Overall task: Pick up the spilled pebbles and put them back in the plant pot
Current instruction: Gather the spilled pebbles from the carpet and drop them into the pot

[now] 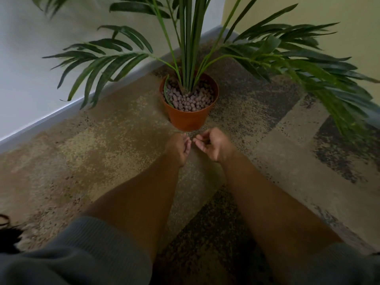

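Both forearms outstretched, left hand (181, 148) and right hand (211, 144) loosely curled, near plant pot (190, 118)

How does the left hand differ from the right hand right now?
The left hand shows its back, fingers curled under towards the carpet; the right hand is turned palm-up with its fingers curled inward. The left sits slightly nearer the camera. Both hover close together just before the plant pot; whether either holds pebbles cannot be told.
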Tool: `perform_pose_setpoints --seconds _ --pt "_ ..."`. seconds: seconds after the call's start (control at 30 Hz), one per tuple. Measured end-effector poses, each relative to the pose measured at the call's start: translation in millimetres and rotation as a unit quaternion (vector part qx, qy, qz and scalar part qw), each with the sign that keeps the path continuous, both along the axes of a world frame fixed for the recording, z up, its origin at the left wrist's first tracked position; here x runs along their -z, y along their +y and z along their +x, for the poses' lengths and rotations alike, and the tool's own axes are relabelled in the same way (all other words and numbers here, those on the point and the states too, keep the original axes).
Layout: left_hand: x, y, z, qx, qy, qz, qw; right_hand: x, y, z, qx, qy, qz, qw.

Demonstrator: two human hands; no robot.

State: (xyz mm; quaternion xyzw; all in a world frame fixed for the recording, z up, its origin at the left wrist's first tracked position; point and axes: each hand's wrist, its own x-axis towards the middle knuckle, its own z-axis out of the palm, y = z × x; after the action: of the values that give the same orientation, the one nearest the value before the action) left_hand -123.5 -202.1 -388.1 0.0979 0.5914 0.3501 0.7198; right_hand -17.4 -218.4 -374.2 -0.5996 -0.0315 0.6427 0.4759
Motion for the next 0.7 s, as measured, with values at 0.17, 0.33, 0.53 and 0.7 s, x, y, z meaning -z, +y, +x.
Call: perform_pose_setpoints --seconds 0.17,0.33,0.53,0.7 --pt "-22.1 9.4 5.4 -0.021 -0.055 0.045 0.997 -43.7 16.7 9.5 0.065 0.075 0.077 0.992" --pt "-41.2 11.9 10.9 -0.016 -0.088 0.068 0.994 -86.5 43.6 10.7 0.084 0.106 0.153 0.979" --pt "-31.4 8.3 2.9 -0.01 -0.083 0.049 0.995 -94.0 42.1 8.8 0.065 0.107 0.15 0.981" --pt "-16.7 -0.2 5.1 0.043 -0.014 0.028 0.999 -69.2 19.2 24.0 0.09 0.024 0.102 0.99"
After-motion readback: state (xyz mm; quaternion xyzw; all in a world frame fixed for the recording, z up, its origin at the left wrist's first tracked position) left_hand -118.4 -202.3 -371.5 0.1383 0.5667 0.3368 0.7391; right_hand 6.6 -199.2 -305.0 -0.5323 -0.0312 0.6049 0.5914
